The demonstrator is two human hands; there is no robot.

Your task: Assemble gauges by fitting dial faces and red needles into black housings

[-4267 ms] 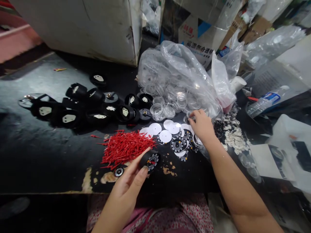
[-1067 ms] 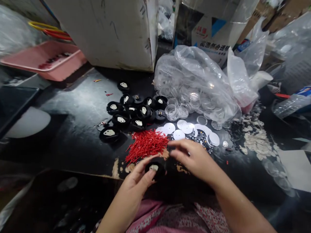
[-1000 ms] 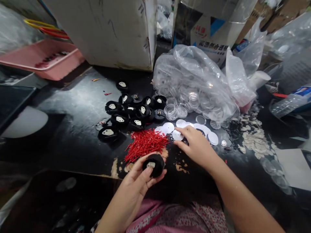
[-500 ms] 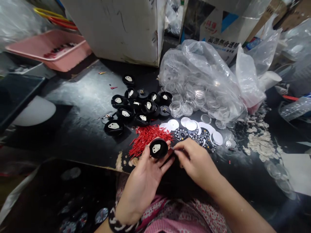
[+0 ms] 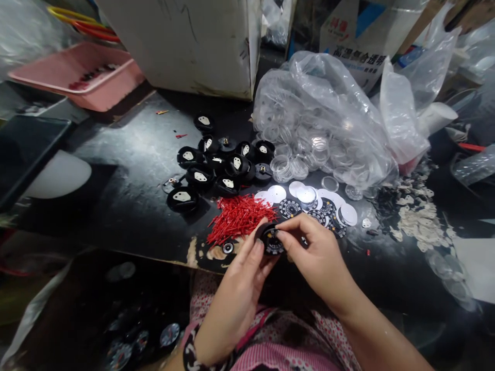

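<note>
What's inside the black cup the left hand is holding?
In the mouth of the black cup is a dark dial with pale markings. The right hand covers part of it; whatever lies behind it is hidden.

Black cup (image 5: pixel 261 235) (with dial (image 5: pixel 274 246)) in left hand (image 5: pixel 243 275)

Dim, cool light reached my fingers (image 5: pixel 253 256), seemingly from above, and the case (image 5: pixel 271 246) at their tips looked dark, its print too soft to read. Just beyond them, the discs (image 5: pixel 276 194) shone brightest. Farther off, the bag (image 5: pixel 320 74) threw scattered glare; to their left, the tabletop (image 5: pixel 127 123) carried a broad pale sheen. Lower left of them, deep shadow swallowed most detail. Well right of my fingers, the bottle (image 5: pixel 475 167) was stretched and blurred at the edge.
</note>
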